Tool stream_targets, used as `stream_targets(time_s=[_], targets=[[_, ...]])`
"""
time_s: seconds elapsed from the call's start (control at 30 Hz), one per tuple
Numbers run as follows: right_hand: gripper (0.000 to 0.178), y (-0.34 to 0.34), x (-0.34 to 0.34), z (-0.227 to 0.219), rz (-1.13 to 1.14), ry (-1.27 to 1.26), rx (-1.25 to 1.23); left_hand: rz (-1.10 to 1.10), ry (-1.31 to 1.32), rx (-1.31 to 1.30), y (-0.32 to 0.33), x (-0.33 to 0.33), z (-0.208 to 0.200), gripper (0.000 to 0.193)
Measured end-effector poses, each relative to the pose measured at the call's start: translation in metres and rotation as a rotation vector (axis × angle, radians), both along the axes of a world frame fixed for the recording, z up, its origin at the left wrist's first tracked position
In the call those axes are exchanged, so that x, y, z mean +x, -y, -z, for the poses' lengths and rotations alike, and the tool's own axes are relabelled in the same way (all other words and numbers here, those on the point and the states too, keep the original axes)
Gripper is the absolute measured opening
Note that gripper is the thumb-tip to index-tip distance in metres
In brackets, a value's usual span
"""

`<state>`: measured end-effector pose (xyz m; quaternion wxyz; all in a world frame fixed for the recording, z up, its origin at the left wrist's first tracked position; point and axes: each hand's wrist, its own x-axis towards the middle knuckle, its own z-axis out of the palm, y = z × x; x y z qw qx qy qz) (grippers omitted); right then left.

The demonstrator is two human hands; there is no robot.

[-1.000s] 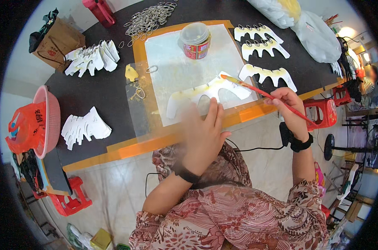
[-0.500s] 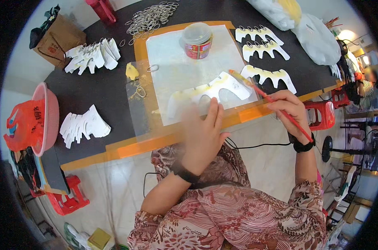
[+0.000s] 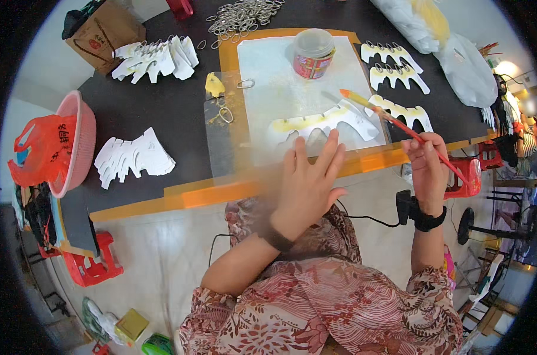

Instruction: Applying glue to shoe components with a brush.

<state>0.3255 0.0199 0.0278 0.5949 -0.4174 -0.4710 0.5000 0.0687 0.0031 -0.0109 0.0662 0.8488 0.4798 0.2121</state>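
Note:
My right hand (image 3: 428, 168) is closed round a red-handled paintbrush (image 3: 404, 125), its yellow-stained bristles pointing left above a white paper cutout (image 3: 304, 124). A yellowish band runs along the cutout's upper edge, while its lower edge has arched notches. My left hand (image 3: 313, 177) lies with fingers spread, the fingertips at the cutout's lower edge; whether they press on it I cannot tell. Under the cutout is a white sheet (image 3: 265, 65). A clear tub (image 3: 313, 53) with a coloured label stands on that sheet. Another yellow-edged cutout (image 3: 402, 109) rests just right of the brush.
White cutouts (image 3: 135, 157) lie stacked at left; ringed cutouts (image 3: 156, 59) sit behind them, others (image 3: 393, 56) at right. Metal rings (image 3: 245, 18) are heaped at the back. A yellow lump (image 3: 214, 86) is on a clear sheet. A pink basket (image 3: 85, 136) stands far left.
The whole view has shifted, moving the table things rightward. The brush tip has come off the cutout's upper edge and is now above it. My left fingers have spread wider.

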Motion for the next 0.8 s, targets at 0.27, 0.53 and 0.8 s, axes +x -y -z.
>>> stream_targets(time_s=[0.27,0.53,0.8], targets=[[0.018,0.006,-0.047,0.01,-0.035,0.265,-0.011,-0.135,0.179,0.034,0.006,-0.03,0.01,0.07],[0.013,0.001,-0.077,0.003,-0.177,0.584,0.209,-0.153,0.132,0.009,0.012,-0.039,0.014,0.064],[0.013,0.004,-0.079,0.007,-0.242,0.587,0.231,-0.149,0.122,0.002,0.012,-0.042,0.014,0.064]])
